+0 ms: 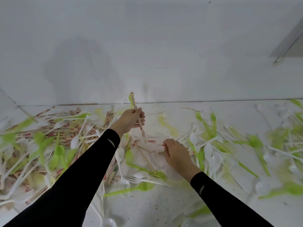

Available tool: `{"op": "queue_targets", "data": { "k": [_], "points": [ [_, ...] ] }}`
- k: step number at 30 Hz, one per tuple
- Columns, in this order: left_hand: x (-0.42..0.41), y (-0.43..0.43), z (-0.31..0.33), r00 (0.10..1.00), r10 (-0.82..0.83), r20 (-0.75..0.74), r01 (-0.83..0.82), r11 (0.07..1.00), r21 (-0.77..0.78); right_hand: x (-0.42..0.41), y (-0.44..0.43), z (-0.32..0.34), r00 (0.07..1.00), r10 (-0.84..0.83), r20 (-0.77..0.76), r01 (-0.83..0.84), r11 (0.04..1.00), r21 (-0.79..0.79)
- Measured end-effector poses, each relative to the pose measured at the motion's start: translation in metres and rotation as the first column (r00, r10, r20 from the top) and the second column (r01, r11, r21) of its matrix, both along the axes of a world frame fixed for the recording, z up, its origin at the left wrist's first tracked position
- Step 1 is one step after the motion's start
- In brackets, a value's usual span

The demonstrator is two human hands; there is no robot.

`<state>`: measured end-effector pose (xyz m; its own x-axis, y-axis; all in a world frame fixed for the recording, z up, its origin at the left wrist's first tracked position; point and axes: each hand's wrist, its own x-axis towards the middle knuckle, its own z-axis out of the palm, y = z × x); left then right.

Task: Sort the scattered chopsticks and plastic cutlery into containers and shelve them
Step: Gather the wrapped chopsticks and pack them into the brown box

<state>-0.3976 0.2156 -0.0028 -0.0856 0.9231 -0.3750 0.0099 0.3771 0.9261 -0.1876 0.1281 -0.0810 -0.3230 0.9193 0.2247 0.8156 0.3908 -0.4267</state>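
The left hand [131, 119] closes its grip round tilted chopsticks [142, 130] and a green plastic handle [130, 99] that stick out above the grip. Below and to the right of that grip, the right hand [175, 153] pinches a wrapped chopstick [152, 141] on the surface [147, 210], with plastic cutlery [213, 159] strewn on both sides.
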Motion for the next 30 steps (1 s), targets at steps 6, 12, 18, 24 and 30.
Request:
{"op": "queue_targets", "data": {
  "k": [6, 12, 18, 24, 30],
  "points": [
    [-0.021, -0.025, 0.001, 0.866, -0.137, -0.481, 0.265, 0.941, 0.21, 0.021, 0.011, 0.012, 0.998, -0.056, -0.01, 0.052, 0.971, -0.233],
    [-0.021, -0.057, -0.034, 0.349, -0.445, -0.825, 0.712, 0.698, -0.075, 0.037, 0.009, 0.004, 0.975, 0.077, 0.207, -0.018, 0.962, -0.272],
    [-0.028, -0.08, -0.075, 0.319, -0.353, -0.88, 0.795, 0.605, 0.045, 0.049, 0.005, -0.005, 0.99, 0.024, 0.138, -0.007, 0.992, -0.123],
    [-0.038, -0.076, -0.088, 0.451, -0.112, -0.886, 0.705, 0.653, 0.276, 0.046, 0.0, 0.023, 0.974, 0.091, -0.209, -0.08, 0.995, 0.062],
    [-0.04, -0.085, -0.033, 0.872, 0.152, -0.465, 0.17, 0.798, 0.579, 0.018, -0.018, 0.058, 0.922, 0.116, -0.37, -0.135, 0.991, -0.025]
  ]
}}
